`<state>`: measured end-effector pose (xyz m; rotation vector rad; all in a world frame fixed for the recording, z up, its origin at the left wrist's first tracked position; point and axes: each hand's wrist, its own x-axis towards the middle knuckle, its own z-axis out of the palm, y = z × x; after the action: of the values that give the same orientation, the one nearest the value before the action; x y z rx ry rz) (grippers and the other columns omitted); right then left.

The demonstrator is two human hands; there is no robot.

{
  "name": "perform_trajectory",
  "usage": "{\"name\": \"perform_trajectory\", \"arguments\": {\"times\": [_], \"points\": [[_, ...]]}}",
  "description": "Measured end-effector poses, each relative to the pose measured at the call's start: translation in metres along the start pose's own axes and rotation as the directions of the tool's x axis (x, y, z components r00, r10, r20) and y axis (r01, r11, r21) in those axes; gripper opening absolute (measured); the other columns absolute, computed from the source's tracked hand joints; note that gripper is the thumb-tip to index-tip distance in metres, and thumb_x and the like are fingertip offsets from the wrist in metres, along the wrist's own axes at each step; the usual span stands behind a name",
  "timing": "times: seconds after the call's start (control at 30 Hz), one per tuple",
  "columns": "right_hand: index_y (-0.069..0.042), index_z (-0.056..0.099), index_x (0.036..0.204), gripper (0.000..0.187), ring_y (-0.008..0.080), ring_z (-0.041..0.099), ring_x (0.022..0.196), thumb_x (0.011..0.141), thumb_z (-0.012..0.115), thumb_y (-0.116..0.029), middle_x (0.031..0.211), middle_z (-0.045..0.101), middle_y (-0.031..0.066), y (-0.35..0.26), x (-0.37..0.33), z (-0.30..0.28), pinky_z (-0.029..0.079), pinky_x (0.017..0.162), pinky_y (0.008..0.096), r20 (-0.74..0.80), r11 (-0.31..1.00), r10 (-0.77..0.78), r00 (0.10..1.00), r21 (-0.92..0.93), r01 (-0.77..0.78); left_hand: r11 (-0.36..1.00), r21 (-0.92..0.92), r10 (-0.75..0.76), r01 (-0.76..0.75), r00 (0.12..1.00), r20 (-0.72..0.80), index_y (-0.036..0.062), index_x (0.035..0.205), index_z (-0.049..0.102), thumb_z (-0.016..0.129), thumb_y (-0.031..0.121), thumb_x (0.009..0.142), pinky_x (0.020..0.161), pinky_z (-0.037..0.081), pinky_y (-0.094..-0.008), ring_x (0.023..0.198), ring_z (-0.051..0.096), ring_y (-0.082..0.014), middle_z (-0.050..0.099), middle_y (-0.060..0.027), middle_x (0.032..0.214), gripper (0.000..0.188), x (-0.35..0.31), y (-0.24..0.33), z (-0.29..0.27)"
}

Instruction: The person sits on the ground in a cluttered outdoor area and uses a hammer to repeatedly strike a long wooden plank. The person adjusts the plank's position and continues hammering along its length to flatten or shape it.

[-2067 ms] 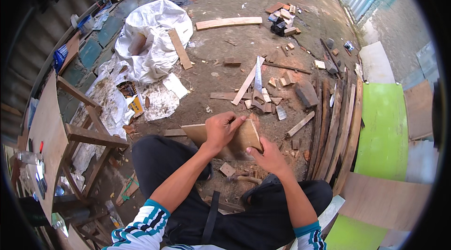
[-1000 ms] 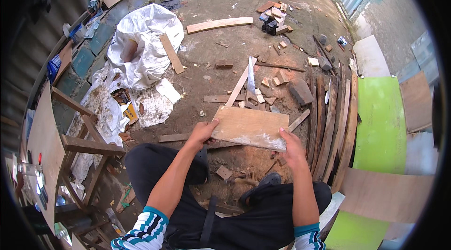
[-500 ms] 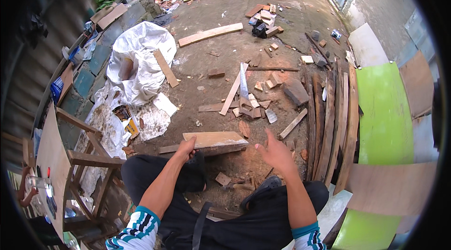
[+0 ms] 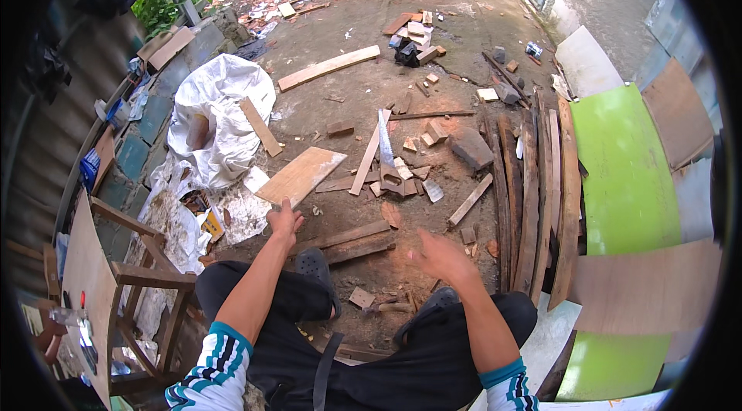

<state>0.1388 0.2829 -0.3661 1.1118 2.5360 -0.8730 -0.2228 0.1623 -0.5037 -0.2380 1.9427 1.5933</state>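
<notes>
My left hand (image 4: pixel 286 222) grips the near end of a flat, light-brown wooden board (image 4: pixel 304 174), which is held up at a slant over the ground. Below and to its right lie lengths of dark timber (image 4: pixel 357 244) between my feet and the saw. My right hand (image 4: pixel 444 259) hovers over the dirt with its index finger stretched out and nothing visible in it; its other fingers are partly hidden. A handsaw (image 4: pixel 386 154) with a wooden handle rests beyond it, across thin wood strips (image 4: pixel 366 154) and offcuts.
Long dark planks (image 4: pixel 529 195) lie at the right beside a lime-green sheet (image 4: pixel 623 171). A white sack (image 4: pixel 224 94) slumps at the left, near a wooden table (image 4: pixel 86 280). A grey block (image 4: pixel 471 150) and a hammer-like tool (image 4: pixel 389 307) lie on the ground.
My left hand has raised the board off the dark timber, swinging it forward and to the left at a slant. My right hand has dropped slightly and drawn a little nearer.
</notes>
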Motion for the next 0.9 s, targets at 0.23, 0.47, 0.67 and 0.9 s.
{"name": "perform_trajectory", "arguments": {"times": [0.23,0.47,0.67,0.9], "points": [[0.001,0.043,0.142,0.064,0.0442,0.060,0.113,0.096,0.059,-0.041,0.122,0.063,0.0272,0.020,-0.012,0.014,0.048,0.094,0.0515,-0.040,1.000,-0.009,0.999,-0.016,0.009,0.952,0.305,-0.099,-0.001,0.945,0.312,0.0034,0.142,0.038,0.063,0.042,0.098,0.086,0.053,-0.0372,0.111,0.060,-0.0232,0.055,-0.0146,0.131,0.063,-0.059,-0.008,0.019],[0.001,0.045,0.141,0.063,0.0426,0.060,0.115,0.096,0.060,-0.040,0.124,0.063,0.0265,0.023,-0.040,0.016,0.048,0.096,0.0505,-0.049,1.000,0.008,0.999,0.002,-0.007,0.847,0.387,-0.028,-0.364,0.697,0.716,0.0000,0.096,0.064,0.052,0.044,0.102,0.065,0.051,-0.0303,0.072,0.065,-0.0144,0.068,-0.0074,0.085,0.046,-0.138,0.023,0.039],[0.002,0.053,0.132,0.057,0.0428,0.060,0.115,0.094,0.061,-0.040,0.121,0.064,0.0274,0.046,-0.065,0.029,0.048,0.096,0.0501,-0.097,0.995,0.088,0.991,0.052,-0.083,0.604,0.366,0.110,-0.708,0.529,0.841,-0.0008,0.077,0.058,0.050,0.042,0.105,0.058,0.049,-0.0306,0.059,0.060,-0.0133,0.059,-0.0047,0.065,0.051,-0.186,0.052,0.056],[0.004,0.055,0.129,0.056,0.0430,0.061,0.113,0.093,0.062,-0.039,0.118,0.065,0.0284,0.076,-0.093,0.077,0.048,0.095,0.0513,-0.046,0.974,0.195,0.980,0.126,-0.188,0.539,0.155,0.281,-0.828,0.350,0.894,-0.0011,0.093,0.064,0.057,0.025,0.097,0.066,0.051,-0.0344,0.072,0.066,-0.0169,0.067,-0.0106,0.079,0.028,-0.245,0.011,0.080]]}}
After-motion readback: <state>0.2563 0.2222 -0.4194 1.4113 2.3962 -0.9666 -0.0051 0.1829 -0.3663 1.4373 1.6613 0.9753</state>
